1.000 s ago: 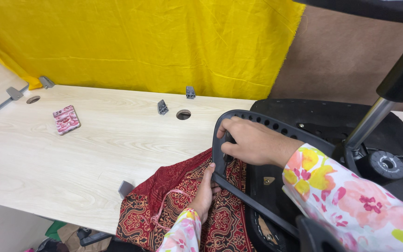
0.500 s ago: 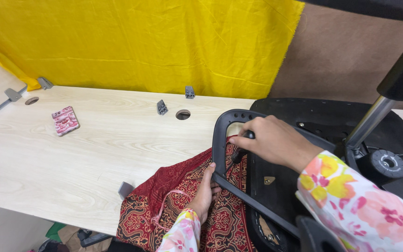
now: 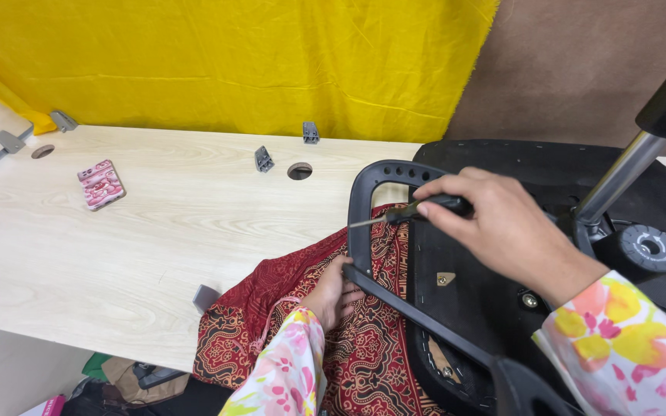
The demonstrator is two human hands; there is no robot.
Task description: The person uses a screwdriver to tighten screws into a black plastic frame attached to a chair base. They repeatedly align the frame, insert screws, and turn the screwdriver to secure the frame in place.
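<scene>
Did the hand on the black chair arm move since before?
Yes. The right hand left the armrest loop's left edge, moving right, away from the round table hole, and now grips a screwdriver.

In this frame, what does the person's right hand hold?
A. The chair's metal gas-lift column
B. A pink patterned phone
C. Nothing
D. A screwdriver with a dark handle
D: the right hand grips a screwdriver by its dark handle, its thin shaft pointing left across the chair armrest.
</scene>
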